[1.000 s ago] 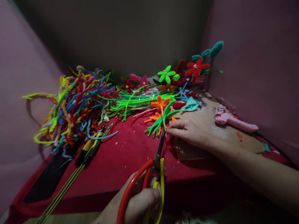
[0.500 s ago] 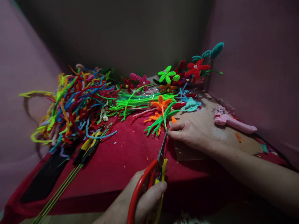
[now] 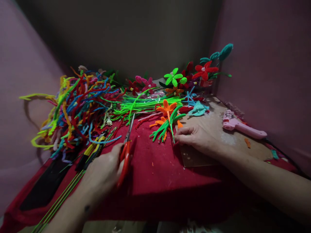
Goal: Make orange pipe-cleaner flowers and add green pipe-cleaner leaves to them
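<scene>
My left hand (image 3: 104, 170) is closed round the red handles of a pair of scissors (image 3: 125, 158). Their metal blades look shut and point away, toward a bundle of green pipe cleaners (image 3: 145, 105). To the right, my right hand (image 3: 194, 138) pinches the lower end of the green-wrapped stem of an orange pipe cleaner flower (image 3: 167, 107). Several green leaf strips (image 3: 160, 131) lie behind and beside that stem, with another orange flower (image 3: 160, 121) partly hidden under them. The fingertips of my left hand are partly hidden by the handles.
A big tangle of coloured pipe cleaners (image 3: 75, 110) fills the left side. Yellow-black pliers (image 3: 91, 152) and thin green wires (image 3: 60, 199) lie before it. At right, a pink glue gun (image 3: 244, 126) rests on a cardboard sheet (image 3: 215, 119). Finished flowers (image 3: 205, 71) stand behind.
My left hand has carried the scissors left, away from the flower stem, and the blades have closed. A yellow tube beside them is out of sight. My right hand keeps its pinch.
</scene>
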Motion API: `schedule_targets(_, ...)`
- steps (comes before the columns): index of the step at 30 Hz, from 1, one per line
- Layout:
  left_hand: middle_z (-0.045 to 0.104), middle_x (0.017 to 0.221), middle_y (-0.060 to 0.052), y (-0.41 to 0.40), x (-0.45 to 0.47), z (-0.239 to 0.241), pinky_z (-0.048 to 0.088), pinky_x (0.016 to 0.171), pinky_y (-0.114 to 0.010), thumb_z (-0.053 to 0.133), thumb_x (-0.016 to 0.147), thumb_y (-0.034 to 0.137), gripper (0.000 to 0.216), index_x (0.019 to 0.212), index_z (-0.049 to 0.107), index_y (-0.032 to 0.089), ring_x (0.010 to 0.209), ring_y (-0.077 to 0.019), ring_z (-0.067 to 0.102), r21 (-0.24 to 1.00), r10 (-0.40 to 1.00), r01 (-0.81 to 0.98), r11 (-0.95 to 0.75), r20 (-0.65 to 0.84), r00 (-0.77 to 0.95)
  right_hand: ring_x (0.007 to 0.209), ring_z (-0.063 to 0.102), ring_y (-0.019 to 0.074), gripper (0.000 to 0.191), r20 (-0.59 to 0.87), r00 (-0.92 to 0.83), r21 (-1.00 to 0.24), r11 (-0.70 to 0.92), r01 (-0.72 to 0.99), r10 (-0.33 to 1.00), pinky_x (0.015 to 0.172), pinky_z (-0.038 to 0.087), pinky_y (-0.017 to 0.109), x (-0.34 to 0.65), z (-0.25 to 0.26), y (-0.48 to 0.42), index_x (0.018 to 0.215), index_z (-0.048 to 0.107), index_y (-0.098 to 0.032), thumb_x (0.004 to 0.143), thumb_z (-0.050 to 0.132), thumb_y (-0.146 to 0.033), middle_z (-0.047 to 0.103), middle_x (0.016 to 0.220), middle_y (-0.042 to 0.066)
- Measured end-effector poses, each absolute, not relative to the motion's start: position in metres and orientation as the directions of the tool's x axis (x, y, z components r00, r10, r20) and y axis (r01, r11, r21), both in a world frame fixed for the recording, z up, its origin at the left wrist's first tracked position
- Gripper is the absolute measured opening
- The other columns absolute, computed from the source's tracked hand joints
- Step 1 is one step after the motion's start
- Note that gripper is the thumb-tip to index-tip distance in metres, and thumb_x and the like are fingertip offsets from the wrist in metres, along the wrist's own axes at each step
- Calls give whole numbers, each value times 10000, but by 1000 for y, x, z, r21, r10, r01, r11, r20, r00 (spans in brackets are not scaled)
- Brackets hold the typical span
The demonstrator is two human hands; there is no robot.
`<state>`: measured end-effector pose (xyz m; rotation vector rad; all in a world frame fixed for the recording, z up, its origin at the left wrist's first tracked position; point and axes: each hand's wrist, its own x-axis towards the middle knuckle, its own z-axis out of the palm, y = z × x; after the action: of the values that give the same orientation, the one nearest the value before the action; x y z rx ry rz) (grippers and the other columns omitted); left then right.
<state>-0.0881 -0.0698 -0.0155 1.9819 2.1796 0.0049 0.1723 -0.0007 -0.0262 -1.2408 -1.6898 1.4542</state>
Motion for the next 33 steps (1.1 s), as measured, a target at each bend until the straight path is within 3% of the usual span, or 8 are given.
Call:
schedule_targets(2, 639, 808, -151, -54, -93, -11, 441, 647, -410, 374, 804, 428, 437, 1107, 531, 155, 750, -330, 620, -101, 987, 989, 106, -110, -117, 492, 404, 78, 137, -140, -397, -960, -26, 279, 907, 493, 315, 228, 173, -27, -1, 544, 580, -156, 667, 556, -213, 479, 512, -30)
schedule_targets(5, 598, 957, -180, -41, -83, -7, 444, 721, -410, 394, 803, 362, 360, 1003, 584, 130, 893, -328, 581, -141, 992, 990, -33, 119, 50, 542, 459, 93, 132, -116, -409, -962, -1, 273, 905, 540, 353, 231, 174, -31, -1, 575, 613, -151, 680, 555, -208, 524, 545, -15)
schedule_targets(9, 643, 874, -69, -31, -42, -5, 444, 745, -313, 433, 819, 332, 269, 896, 633, 169, 802, -197, 592, 446, 964, 854, -267, 117, 241, 609, 512, 115, 143, -72, -450, -982, 17, 191, 890, 597, 381, 244, 176, -38, 0, 673, 657, -141, 700, 565, -246, 588, 623, 11)
schedule_targets(11, 626, 737, -24, -26, -20, -2, 441, 605, -249, 495, 789, 325, 226, 866, 631, 163, 653, -140, 565, 747, 966, 638, -188, 24, 256, 605, 498, 112, 162, -30, -467, -988, 45, 149, 884, 594, 375, 241, 177, -39, -1, 704, 661, -141, 714, 572, -275, 588, 637, 11)
schedule_targets(14, 553, 599, 19, -19, 2, 3, 365, 451, -204, 568, 737, 292, 183, 822, 608, 135, 489, -86, 464, 927, 956, 374, -18, -93, 277, 617, 473, 107, 177, 52, -486, -990, 110, 91, 873, 604, 363, 238, 179, -39, -2, 721, 650, -142, 750, 560, -292, 568, 659, 3)
schedule_targets(20, 585, 638, 6, -19, 14, -4, 414, 534, -212, 600, 708, 187, 57, 733, 617, 139, 557, -92, 505, 901, 959, 395, -180, 72, 273, 567, 395, 87, 218, 174, -500, -980, 197, -6, 848, 583, 332, 228, 181, -42, -1, 674, 577, -154, 822, 496, -291, 436, 602, -33)
schedule_targets(27, 558, 691, -27, -30, 19, -21, 405, 596, -238, 467, 797, 146, 144, 700, 573, 149, 627, -113, 506, 391, 756, 684, -616, 539, 372, 615, 396, 105, 304, 297, -454, -924, 372, 85, 840, 607, 338, 239, 180, -46, -1, 643, 475, -171, 878, 399, -349, 408, 640, -24)
schedule_targets(33, 504, 556, 26, -29, 28, -22, 376, 467, -189, 508, 783, 182, 139, 648, 530, 155, 486, -79, 445, 702, 893, 570, -426, 428, 141, 707, 476, 123, 286, 331, -372, -894, 414, 170, 867, 683, 369, 251, 179, -42, -5, 746, 548, -164, 897, 380, -341, 507, 724, 3)
